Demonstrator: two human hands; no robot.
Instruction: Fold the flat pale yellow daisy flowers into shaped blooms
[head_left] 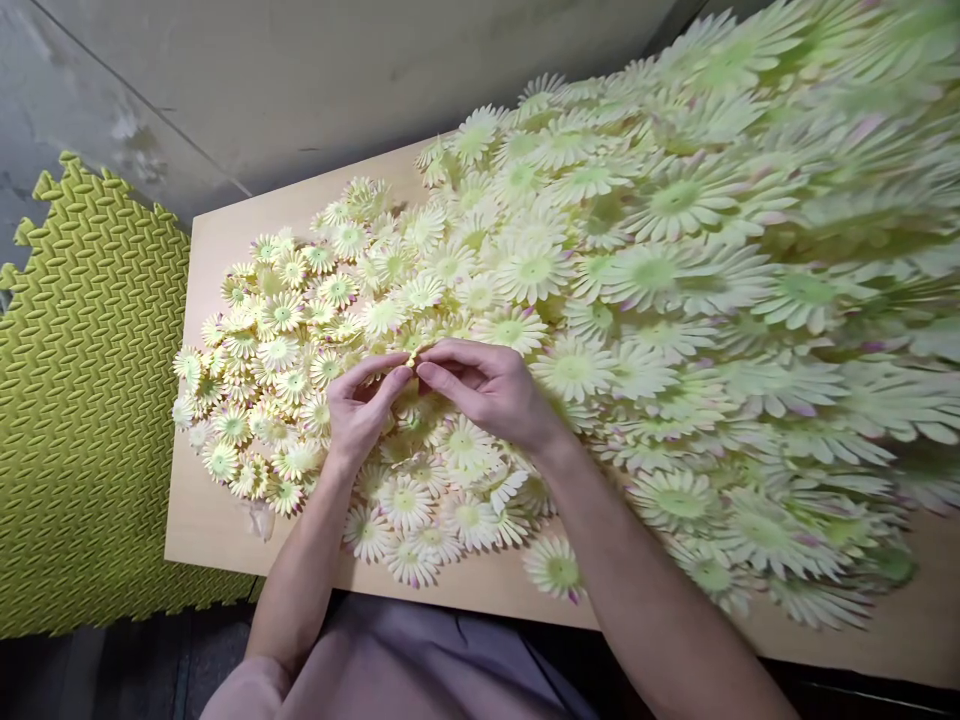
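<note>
Both hands meet over a wide spread of artificial daisy heads, fingertips almost touching. A small pale-yellow piece (412, 358) is pinched between them; its exact kind is too small to make out. My left hand (358, 402) closes thumb and forefinger on its left side. From the right, my right hand (491, 388) grips it with thumb and fingers, the other fingers curled under. Small flower heads (283, 313) with pale green centres lie to the left. Larger flower heads (532, 270), some with purple petal tips, are heaped to the right.
The flowers lie on a light wooden tabletop (206, 530). A yellow-green foam mat (90, 400) stands against its left end. Behind is a grey wall (337, 80). One flower head (560, 568) lies near the front edge, and a scrap of clear plastic (259, 521) is at the left.
</note>
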